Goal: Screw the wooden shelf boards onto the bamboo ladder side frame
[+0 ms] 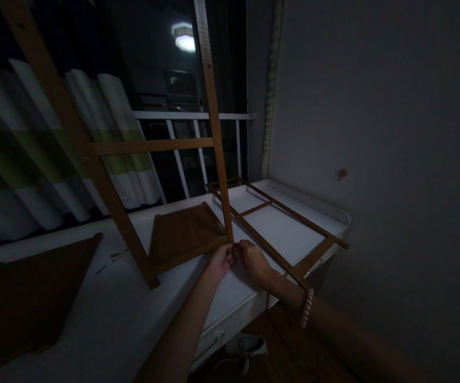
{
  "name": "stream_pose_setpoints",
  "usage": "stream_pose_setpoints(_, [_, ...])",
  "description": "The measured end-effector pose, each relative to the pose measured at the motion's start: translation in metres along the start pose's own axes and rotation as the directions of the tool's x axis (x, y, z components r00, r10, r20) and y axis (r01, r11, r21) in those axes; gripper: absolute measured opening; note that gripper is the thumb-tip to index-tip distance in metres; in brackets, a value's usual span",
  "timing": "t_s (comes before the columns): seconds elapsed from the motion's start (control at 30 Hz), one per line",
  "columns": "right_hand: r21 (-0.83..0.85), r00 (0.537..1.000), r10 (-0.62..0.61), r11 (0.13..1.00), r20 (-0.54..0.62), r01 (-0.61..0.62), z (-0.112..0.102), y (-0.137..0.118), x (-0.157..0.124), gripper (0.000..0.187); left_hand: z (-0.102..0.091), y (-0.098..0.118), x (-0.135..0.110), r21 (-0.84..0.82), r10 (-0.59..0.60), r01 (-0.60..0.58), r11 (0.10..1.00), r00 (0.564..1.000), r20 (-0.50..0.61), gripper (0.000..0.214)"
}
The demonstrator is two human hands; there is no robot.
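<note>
A tall brown wooden ladder-like frame stands tilted on a white table, its two legs resting on the surface. A brown shelf board lies between the legs at their feet. My left hand and my right hand meet at the foot of the frame's right leg, fingers pinched together around something too small to make out. A beaded bracelet is on my right wrist.
A second wooden frame lies flat on the table's right part. Another brown board lies at the left. Small loose bits sit near the left leg. Behind are a curtain, a white railing and, to the right, a grey wall.
</note>
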State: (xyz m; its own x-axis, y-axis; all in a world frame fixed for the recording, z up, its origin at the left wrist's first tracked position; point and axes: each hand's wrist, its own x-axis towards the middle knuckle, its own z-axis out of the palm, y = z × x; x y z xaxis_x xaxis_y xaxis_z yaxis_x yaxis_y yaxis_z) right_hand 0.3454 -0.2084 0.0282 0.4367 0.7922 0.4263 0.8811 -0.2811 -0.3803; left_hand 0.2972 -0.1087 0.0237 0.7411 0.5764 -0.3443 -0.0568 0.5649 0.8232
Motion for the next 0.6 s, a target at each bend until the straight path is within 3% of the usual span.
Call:
stream_pose_setpoints(0.13, [0.312, 0.965, 0.247, 0.927, -0.087, -0.209, 0.006, 0.004, 0.005, 0.013, -0.001, 0.000, 0.000, -0.018, -0.029, 0.030, 0.999, 0.997, 0.066, 0.020])
stream_pose_setpoints(0.27, [0.538, 0.894, 0.436, 0.733, 0.098, -0.416, 0.009, 0.009, 0.009, 0.025, 0.002, 0.001, -0.003, -0.014, -0.029, 0.030, 0.999, 0.997, 0.065, 0.016])
stream_pose_setpoints(0.33, [0.537, 0.898, 0.420, 0.732, 0.129, -0.419, 0.008, 0.010, 0.008, 0.028, 0.004, 0.000, -0.003, -0.015, -0.007, 0.008, 1.000, 1.000, 0.024, 0.016])
stream_pose_setpoints(0.4, [0.432, 0.937, 0.348, 0.841, 0.029, -0.326, 0.006, 0.007, 0.005, 0.020, 0.007, -0.002, -0.003, -0.019, 0.028, -0.028, 0.999, 0.999, -0.035, 0.015])
stream_pose_setpoints(0.47, [0.213, 0.975, 0.215, 0.956, -0.047, -0.201, 0.003, 0.002, 0.000, 0.017, 0.009, -0.005, -0.002, -0.025, 0.066, -0.068, 0.997, 0.993, -0.097, 0.015])
stream_pose_setpoints(0.53, [-0.034, 0.996, 0.094, 0.995, -0.008, -0.094, 0.000, -0.004, -0.004, 0.025, 0.010, -0.007, -0.001, -0.030, 0.093, -0.099, 0.995, 0.985, -0.146, 0.016])
stream_pose_setpoints(0.6, [-0.210, 0.996, 0.033, 0.978, 0.087, -0.015, -0.001, -0.008, -0.006, 0.026, 0.010, -0.008, -0.001, -0.031, 0.102, -0.109, 0.994, 0.980, -0.170, 0.016])
